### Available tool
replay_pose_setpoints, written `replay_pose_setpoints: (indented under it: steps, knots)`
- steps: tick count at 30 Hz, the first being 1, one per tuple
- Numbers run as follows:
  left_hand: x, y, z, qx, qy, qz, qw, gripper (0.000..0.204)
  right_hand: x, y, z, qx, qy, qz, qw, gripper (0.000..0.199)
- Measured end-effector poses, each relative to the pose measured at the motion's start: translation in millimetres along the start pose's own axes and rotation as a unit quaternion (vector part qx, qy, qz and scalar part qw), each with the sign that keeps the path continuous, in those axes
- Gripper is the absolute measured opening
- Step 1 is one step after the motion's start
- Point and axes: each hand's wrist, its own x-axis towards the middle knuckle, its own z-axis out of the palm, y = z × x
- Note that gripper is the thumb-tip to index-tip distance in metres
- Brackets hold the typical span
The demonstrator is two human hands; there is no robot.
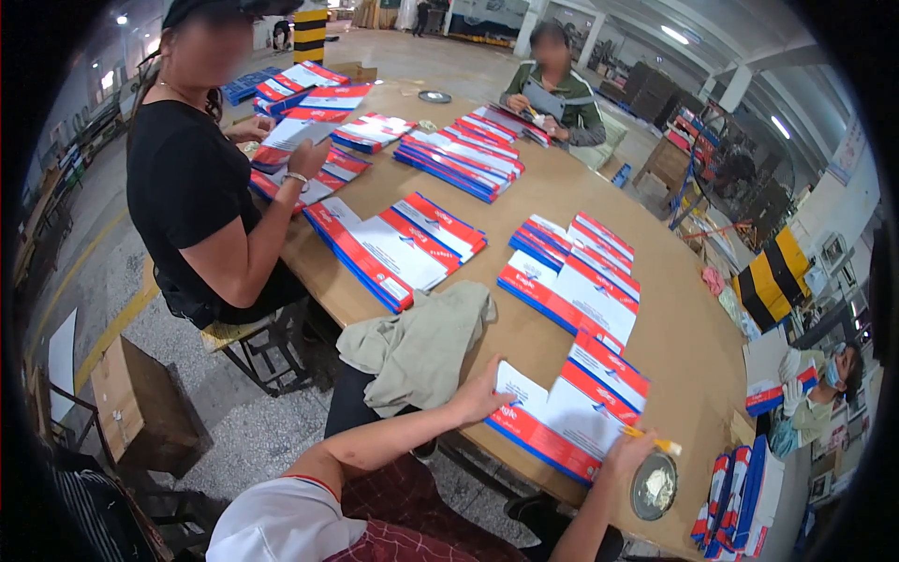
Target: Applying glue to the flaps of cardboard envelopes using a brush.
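Note:
A fanned stack of red, white and blue printed sheets (581, 412) lies before me near the table's front edge. My left hand (482, 393) grips the stack's left edge, thumb apart from the fingers. In my right hand (629, 451), at the stack's right corner, is a small brush (667, 447) with a yellow handle; its pale end points right. Just below that hand sits a round dish (654, 489) holding whitish paste. Farther back stands another fanned stack of the same sheets (585, 290). A crumpled beige cloth (421, 342) lies left of my left hand.
More sheet stacks (398, 248) cover the round brown table (688, 309). One person in black (201, 178) handles sheets at left; another (562, 103) works at the far side. A gloved person (824, 393) holds sheets at right. Bundles (735, 501) stand at lower right; a cardboard box (140, 412) is at left.

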Motion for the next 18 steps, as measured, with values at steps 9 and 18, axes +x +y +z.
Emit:
replay_pose_setpoints:
  steps: [9,18]
  knots:
    - [0.6,-4.3,1.1,0.045,0.053,-0.002,0.998,0.085,-60.8,-78.4,-25.7,0.111,-0.221,-0.123,0.961,0.022]
    - [-13.8,17.9,-9.0,0.239,0.048,0.001,0.970,0.064,-72.5,-72.2,-8.2,0.120,-0.192,-0.191,0.955,0.024]
